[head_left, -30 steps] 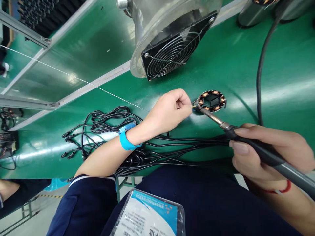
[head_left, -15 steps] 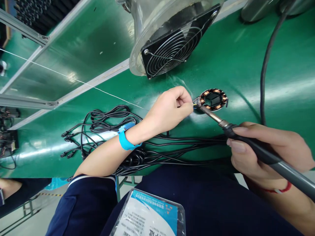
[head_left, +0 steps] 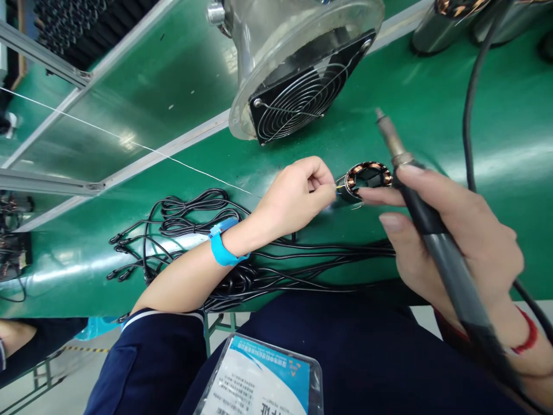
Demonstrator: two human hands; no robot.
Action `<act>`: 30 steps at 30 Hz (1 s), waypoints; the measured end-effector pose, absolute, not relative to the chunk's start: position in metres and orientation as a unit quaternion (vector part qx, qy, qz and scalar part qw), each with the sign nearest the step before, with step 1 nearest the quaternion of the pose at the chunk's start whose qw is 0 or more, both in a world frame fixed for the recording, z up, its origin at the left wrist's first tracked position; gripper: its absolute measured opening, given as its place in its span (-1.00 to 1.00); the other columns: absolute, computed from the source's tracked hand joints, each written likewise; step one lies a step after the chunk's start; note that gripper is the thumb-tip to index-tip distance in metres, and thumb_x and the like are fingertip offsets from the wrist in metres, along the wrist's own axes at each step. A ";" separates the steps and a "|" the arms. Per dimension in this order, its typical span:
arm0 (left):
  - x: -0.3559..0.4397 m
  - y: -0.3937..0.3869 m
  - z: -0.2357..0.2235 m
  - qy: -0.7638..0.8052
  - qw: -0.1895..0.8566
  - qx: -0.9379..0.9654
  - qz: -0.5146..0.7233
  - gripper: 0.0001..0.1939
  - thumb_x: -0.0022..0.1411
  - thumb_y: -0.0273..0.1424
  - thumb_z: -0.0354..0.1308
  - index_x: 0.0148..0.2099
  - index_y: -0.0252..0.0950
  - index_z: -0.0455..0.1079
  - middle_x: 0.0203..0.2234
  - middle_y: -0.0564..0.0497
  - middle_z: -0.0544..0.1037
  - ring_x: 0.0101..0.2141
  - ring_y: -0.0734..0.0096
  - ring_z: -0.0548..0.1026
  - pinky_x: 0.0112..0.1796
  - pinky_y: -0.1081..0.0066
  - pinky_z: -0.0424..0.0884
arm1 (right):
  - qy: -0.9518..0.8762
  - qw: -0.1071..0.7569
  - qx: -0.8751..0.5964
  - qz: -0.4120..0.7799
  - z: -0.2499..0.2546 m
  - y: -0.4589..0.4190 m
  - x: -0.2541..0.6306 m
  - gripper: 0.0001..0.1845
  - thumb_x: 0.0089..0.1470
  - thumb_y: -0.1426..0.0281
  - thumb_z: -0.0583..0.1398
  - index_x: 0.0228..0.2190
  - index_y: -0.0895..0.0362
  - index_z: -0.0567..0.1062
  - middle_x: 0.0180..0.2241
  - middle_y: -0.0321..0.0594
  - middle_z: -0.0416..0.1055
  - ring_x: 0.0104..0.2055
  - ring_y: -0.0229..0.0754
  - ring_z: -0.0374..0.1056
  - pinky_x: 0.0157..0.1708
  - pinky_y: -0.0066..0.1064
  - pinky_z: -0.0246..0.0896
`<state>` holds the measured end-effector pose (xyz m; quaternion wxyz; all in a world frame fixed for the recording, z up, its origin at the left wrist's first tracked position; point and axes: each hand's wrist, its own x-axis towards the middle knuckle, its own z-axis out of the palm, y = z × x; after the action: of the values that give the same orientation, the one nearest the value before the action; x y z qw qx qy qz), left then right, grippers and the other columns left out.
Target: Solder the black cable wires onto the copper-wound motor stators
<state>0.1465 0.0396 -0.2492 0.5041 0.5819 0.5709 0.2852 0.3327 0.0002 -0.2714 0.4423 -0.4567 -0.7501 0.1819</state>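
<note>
Beside the motor stator [head_left: 353, 175], a ring with copper windings on the green bench, my left hand [head_left: 298, 193] is closed in a pinch on a thin yellow wire [head_left: 339, 187] at the stator's left side. My right hand [head_left: 470, 253] grips a soldering iron [head_left: 447, 259] by its dark handle. The iron's metal tip points up and away, above the bench and apart from the stator. One finger of my right hand reaches out close to the stator's near edge; whether it touches cannot be made out.
A fan with a wire guard [head_left: 302, 106] is mounted in a clear hood beyond my hands. Bundled black cables [head_left: 242, 276] lie near the front edge. Metal cylinders [head_left: 444, 26] stand at the back right. A dark cord [head_left: 469, 121] hangs on the right. Another person's arm [head_left: 17, 337] shows lower left.
The soldering iron has lifted off the stator's left side and swung upright as my right hand turned. My left hand stays nearly in place, still pinching the wire.
</note>
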 end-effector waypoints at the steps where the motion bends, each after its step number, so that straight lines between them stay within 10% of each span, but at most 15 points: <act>1: 0.146 0.040 -0.249 0.571 0.501 0.585 0.284 -0.86 0.09 -0.60 0.06 -0.47 -0.30 0.25 -0.58 0.14 0.31 -0.53 0.63 0.24 -0.49 0.52 0.13 | -0.766 0.418 -0.460 0.164 -0.269 0.003 0.331 -0.43 0.19 0.42 0.21 0.20 -0.11 0.29 -0.10 -0.35 0.55 -0.08 -0.17 0.48 -0.09 -0.30 0.41; 17: 0.145 0.038 -0.248 0.544 0.540 0.567 0.302 -0.88 0.15 -0.58 0.08 -0.42 -0.33 0.30 -0.57 0.16 0.34 -0.58 0.66 0.27 -0.52 0.56 0.24 | -0.804 0.327 -0.484 0.116 -0.271 0.014 0.314 -0.56 0.17 0.43 0.16 0.09 0.12 0.31 -0.27 -0.25 0.53 -0.23 -0.08 0.39 -0.21 -0.21 0.23; 30: 0.137 0.031 -0.252 0.438 0.262 0.803 0.309 -0.87 0.18 -0.64 0.10 -0.32 -0.32 0.35 -0.30 -0.02 0.47 -0.23 0.42 0.44 -0.21 0.39 0.40 | -0.741 0.414 -0.487 0.204 -0.274 0.018 0.310 -0.52 0.15 0.43 0.20 0.10 0.00 0.33 -0.30 -0.29 0.49 -0.01 -0.07 0.41 0.04 -0.12 0.31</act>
<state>0.1369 0.0313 -0.2520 0.2620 0.8026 0.4379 0.3091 0.3099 0.0175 -0.2740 0.4138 -0.4872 -0.7415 0.2040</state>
